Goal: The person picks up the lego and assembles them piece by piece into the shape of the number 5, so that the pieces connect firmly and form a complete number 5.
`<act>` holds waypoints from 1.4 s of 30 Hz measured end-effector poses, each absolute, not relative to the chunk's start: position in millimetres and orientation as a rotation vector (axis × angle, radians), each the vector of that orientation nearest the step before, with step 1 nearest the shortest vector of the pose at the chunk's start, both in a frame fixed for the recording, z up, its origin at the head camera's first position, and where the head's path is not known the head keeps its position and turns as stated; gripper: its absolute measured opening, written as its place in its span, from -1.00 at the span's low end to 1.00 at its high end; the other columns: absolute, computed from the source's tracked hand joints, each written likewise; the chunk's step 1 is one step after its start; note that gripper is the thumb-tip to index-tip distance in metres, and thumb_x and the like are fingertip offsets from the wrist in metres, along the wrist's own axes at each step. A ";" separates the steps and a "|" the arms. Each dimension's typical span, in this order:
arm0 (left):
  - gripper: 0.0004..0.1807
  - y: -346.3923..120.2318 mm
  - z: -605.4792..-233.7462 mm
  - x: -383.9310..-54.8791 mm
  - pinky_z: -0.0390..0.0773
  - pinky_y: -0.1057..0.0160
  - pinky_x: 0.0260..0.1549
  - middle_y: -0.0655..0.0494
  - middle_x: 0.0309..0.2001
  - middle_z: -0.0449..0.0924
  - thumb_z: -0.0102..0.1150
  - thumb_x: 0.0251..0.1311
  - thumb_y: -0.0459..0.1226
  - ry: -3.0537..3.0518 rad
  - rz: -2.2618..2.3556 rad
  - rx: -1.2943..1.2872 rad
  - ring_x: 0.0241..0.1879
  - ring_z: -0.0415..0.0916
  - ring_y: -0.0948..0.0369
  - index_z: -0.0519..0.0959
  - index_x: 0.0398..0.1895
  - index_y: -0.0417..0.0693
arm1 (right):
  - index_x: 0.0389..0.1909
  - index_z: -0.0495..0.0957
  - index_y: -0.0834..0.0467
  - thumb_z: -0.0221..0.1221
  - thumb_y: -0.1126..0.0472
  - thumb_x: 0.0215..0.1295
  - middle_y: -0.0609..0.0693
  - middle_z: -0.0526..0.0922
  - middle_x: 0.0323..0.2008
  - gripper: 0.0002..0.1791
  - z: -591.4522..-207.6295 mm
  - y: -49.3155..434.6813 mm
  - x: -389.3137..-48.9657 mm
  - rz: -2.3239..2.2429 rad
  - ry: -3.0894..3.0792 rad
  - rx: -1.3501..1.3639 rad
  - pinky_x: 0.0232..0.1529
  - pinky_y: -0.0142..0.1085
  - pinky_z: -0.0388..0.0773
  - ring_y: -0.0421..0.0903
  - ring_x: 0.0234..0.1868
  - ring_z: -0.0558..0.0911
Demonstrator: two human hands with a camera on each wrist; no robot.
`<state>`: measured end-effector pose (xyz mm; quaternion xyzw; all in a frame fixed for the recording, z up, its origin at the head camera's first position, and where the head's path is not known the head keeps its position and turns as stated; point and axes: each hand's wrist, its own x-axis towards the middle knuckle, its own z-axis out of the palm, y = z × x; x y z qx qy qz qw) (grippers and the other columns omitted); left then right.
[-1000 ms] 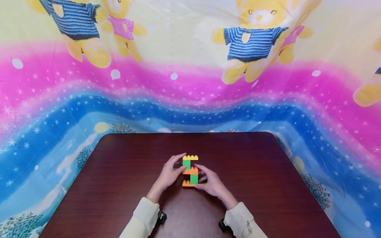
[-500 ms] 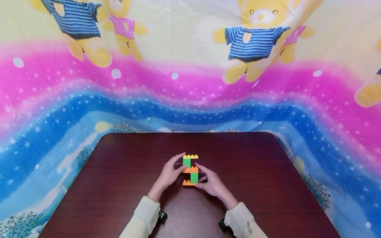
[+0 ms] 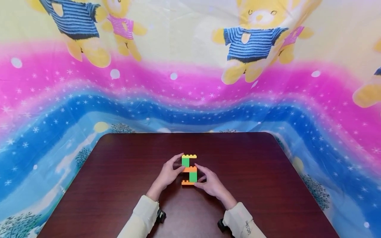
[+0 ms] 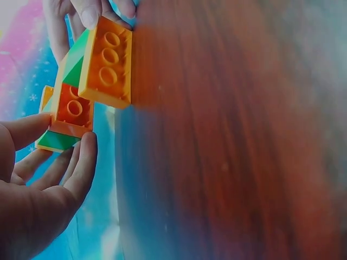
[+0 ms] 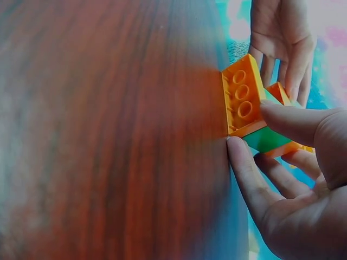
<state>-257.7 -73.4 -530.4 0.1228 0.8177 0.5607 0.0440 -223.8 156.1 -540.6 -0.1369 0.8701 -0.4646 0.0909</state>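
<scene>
A stack of toy building bricks [image 3: 192, 177], shaped like a blocky S, is held up between both hands in the head view. A yellow brick [image 3: 189, 156] tops it, then a green one, an orange one [image 3: 189, 169], another green one, and an orange brick [image 3: 189, 183] at the bottom. My left hand [image 3: 169, 172] pinches the upper left part, thumb at the middle orange brick. From the lower right, my right hand [image 3: 211, 181] grips the stack with thumb and fingers. Both wrist views show the hollow underside of the bottom orange brick [image 4: 111, 59], with round tubes inside.
A dark reddish-brown tabletop [image 3: 119, 198] lies below the hands. Behind it and at its sides hangs a cloth [image 3: 190, 82] printed with bears and snowflakes. Black straps or devices [image 3: 161, 216] sit at the cuffs of the light sleeves [image 3: 144, 211].
The stack has risen or tilted very slightly, so the studs of the middle orange brick show less. Both hands keep the same hold.
</scene>
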 end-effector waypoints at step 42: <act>-0.34 -79.6 -536.7 -270.2 0.60 -0.08 0.20 -0.21 0.35 0.51 0.26 0.43 -0.26 2.419 1.601 0.288 0.27 0.56 -0.10 0.31 0.54 -0.09 | 0.61 0.21 0.01 0.38 0.19 0.35 0.23 0.39 0.47 -0.14 -540.3 156.0 -227.3 -1.394 2.506 -0.416 0.04 -0.08 0.70 0.02 0.07 0.69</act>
